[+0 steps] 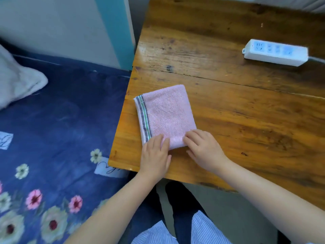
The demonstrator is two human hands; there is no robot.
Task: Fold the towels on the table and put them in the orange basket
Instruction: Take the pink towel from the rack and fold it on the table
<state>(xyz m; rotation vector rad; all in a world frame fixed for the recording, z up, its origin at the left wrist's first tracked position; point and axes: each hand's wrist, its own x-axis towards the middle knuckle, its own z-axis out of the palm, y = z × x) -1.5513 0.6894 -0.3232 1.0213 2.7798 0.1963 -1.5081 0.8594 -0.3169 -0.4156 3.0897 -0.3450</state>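
Head view of a brown, glossy wooden worktop [237,106] bearing a pink terry towel [168,113], folded into a compact upright rectangle, with a white band of dark and green stripes along its left edge. The towel lies near the worktop's left front corner, its near edge under both hands. The left hand [155,155] lies palm down with fingers straight and close together, the fingertips pressing the towel's near left corner over the striped band. The right hand [204,148] rests on the near right corner, its fingers bent at the knuckles and pressing down on the cloth; whether they pinch the edge cannot be told. The two hands lie just beside each other without touching. A white plastic power strip [276,51] lies at the far right of the worktop, well apart from the towel, its cable leaving the frame to the right. Left of the worktop is a bed with a dark blue flowered sheet [52,138] and a pale grey pillow [17,80]. A blue-and-white striped garment [207,231] shows at the lower edge.
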